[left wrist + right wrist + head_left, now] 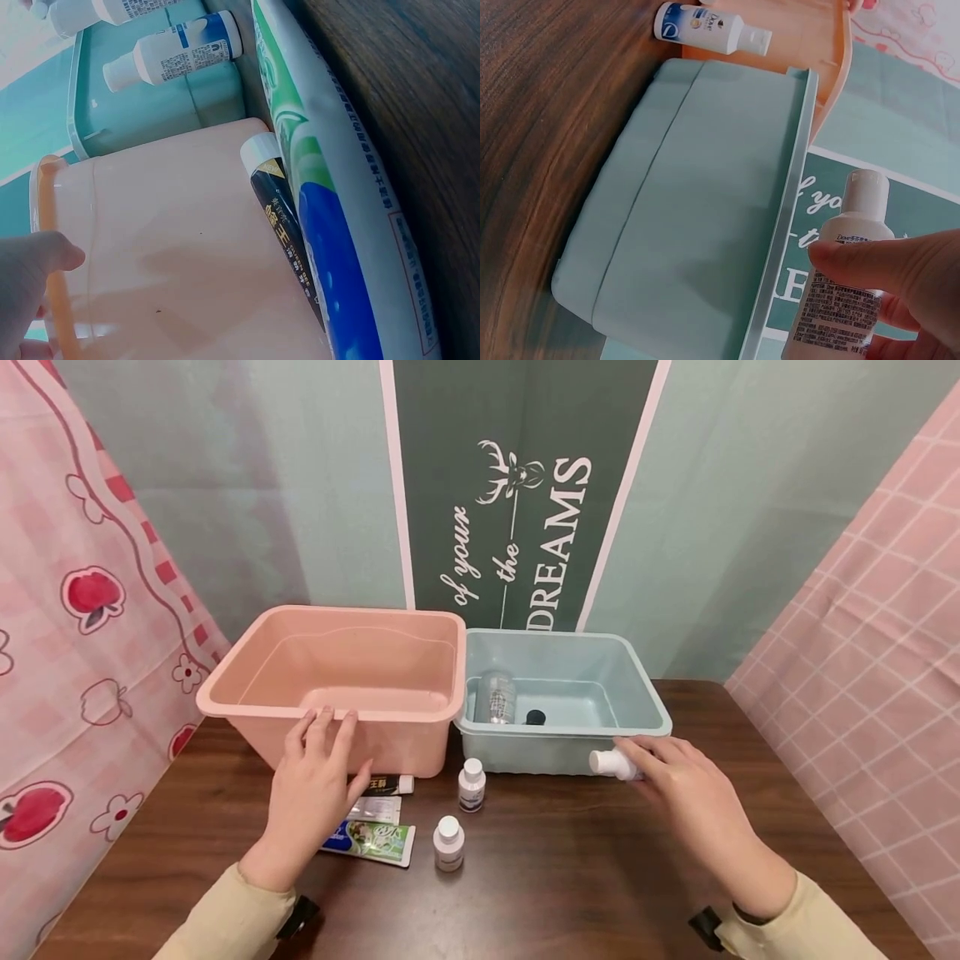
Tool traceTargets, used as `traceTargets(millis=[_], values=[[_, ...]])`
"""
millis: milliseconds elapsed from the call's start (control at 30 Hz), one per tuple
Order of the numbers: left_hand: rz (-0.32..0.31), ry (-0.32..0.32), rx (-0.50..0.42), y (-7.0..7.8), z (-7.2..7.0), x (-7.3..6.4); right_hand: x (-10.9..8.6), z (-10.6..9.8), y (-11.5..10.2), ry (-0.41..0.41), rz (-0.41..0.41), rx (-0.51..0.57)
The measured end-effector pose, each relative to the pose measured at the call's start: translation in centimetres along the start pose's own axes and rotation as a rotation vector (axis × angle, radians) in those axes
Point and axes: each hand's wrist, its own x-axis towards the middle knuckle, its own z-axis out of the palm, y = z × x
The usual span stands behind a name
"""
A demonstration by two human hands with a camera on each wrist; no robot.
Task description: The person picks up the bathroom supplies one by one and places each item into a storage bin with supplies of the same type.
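My right hand (686, 781) grips a small white Dove bottle (838, 307) just in front of the blue-grey bin's near rim, its white cap facing left in the head view. The blue-grey bin (536, 752) holds a clear bottle (496, 697) and a small black round thing (536, 717). My left hand (311, 793) rests at the near rim of the pink bin (405, 745), fingertips over the edge and thumb outside. Two more white bottles stand on the table, one (472, 786) close to the bins and one (448, 843) nearer me.
Beside my left hand lie a black tube (386, 785), a pale packet or tube (377, 810) and a green, blue and white tube (382, 842). The bins stand side by side on the dark wooden table (570, 877). Curtains (337, 485) hang behind and at both sides.
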Motion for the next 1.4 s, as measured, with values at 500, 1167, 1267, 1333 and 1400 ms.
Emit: traceTargets(millis=[500, 1167, 1267, 1333, 1400], values=[[-0.007, 0.0, 0.002, -0.1, 0.2, -0.1, 0.7, -0.5, 0.4, 0.023, -0.009, -0.003], [-0.01, -0.001, -0.008, -0.1, 0.2, -0.1, 1.9, -0.8, 0.6, -0.017, -0.014, -0.031], [-0.018, -0.01, -0.007, 0.0, 0.3, -0.1, 2.1, -0.8, 0.7, -0.021, -0.014, -0.022], [-0.02, -0.009, -0.006, 0.0, 0.3, -0.1, 2.2, -0.7, 0.8, -0.024, -0.02, -0.017], [-0.023, -0.012, 0.003, 0.1, 0.2, -0.2, 2.4, -0.6, 0.8, -0.03, -0.025, -0.014]])
